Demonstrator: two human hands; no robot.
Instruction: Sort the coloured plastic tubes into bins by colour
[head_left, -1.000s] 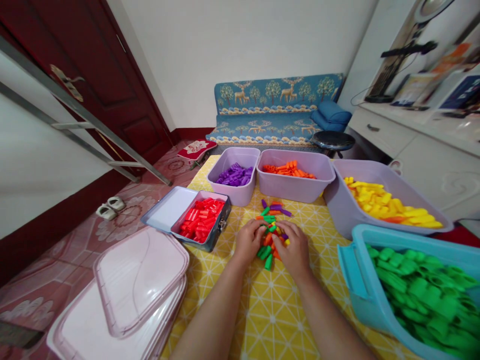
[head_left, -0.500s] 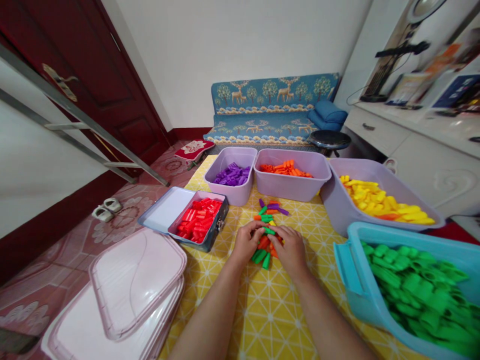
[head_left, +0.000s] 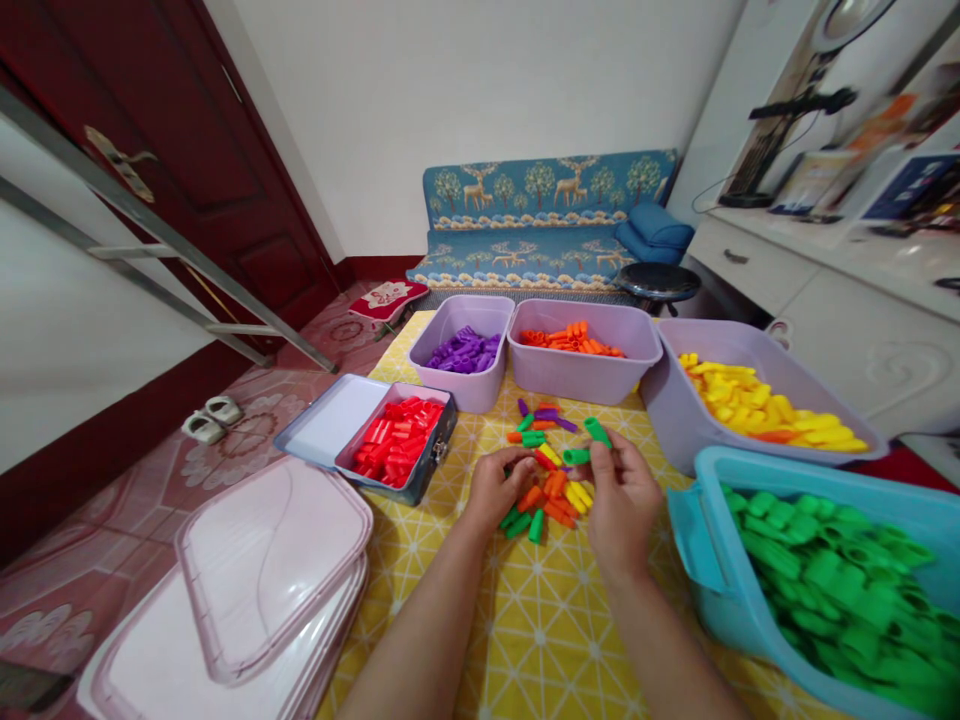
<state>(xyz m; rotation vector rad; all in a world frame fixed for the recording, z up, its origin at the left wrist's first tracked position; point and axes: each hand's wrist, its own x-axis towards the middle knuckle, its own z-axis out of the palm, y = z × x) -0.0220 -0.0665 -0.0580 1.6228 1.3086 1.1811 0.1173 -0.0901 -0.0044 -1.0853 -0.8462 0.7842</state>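
Note:
Pinched in my right hand (head_left: 624, 500), raised a little above the table, are green plastic caps (head_left: 598, 432): one points up and a second sticks out to the left below it. My left hand (head_left: 496, 488) is at the left side of a loose heap of mixed caps, its fingers curled together; whatever they hold is hidden. Orange caps (head_left: 556, 484), yellow caps (head_left: 579, 496) and green caps (head_left: 536, 526) lie in the heap between my hands. Farther off, a purple cap (head_left: 566, 425) lies among several others on the yellow patterned tablecloth (head_left: 540, 620).
A purple-cap bin (head_left: 461, 388), an orange-cap bin (head_left: 577, 380) and a yellow-cap bin (head_left: 667, 410) line the back. At right stands a blue bin (head_left: 697, 560) of green caps. A hinged tin (head_left: 416, 488) of red caps and stacked lids (head_left: 277, 560) are at left.
My right hand has moved right and up from the heap, with green caps now raised in its fingers. My left hand has barely moved. More of the heap shows between my hands.

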